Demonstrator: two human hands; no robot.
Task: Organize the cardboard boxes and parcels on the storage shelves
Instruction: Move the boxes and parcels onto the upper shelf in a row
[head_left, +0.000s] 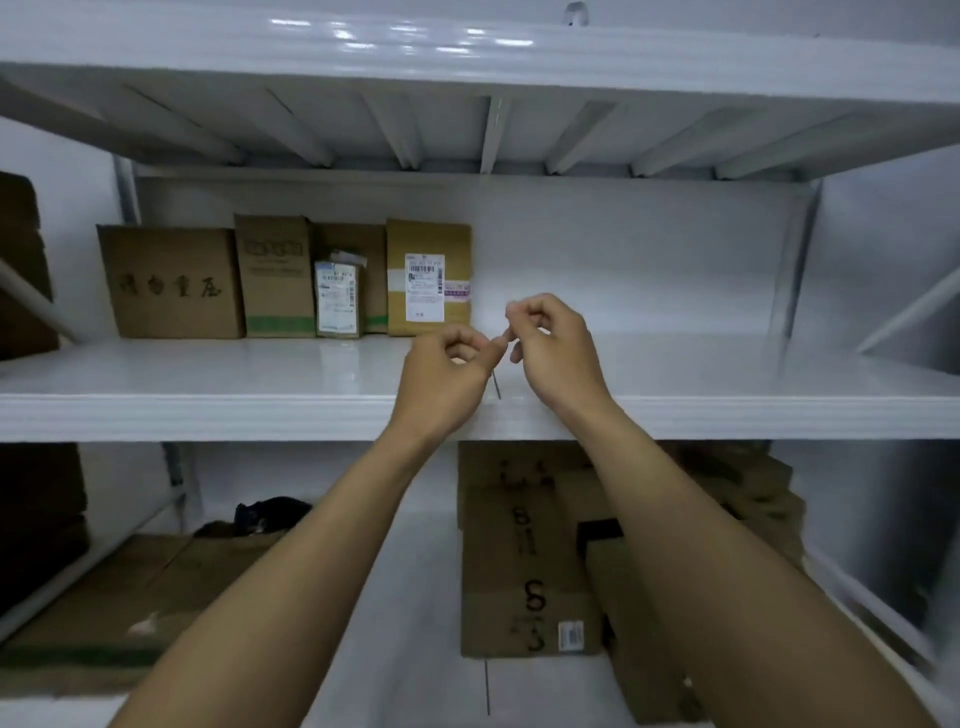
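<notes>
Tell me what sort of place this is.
Probably a parcel storeroom: white metal shelving, brown cardboard boxes standing in a row, one with a white barcode shipping label, and flattened cardboard on the lower shelf.

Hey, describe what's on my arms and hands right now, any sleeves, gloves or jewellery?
Both forearms are bare up to the frame's edge, with no sleeves showing. The left hand and right hand wear no gloves, and no watch, bracelet or rings are visible.

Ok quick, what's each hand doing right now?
Left hand: fingers curled loosely, holding no box.
Right hand: fingers curled too, holding no box; the fingertips meet the left's.
</notes>
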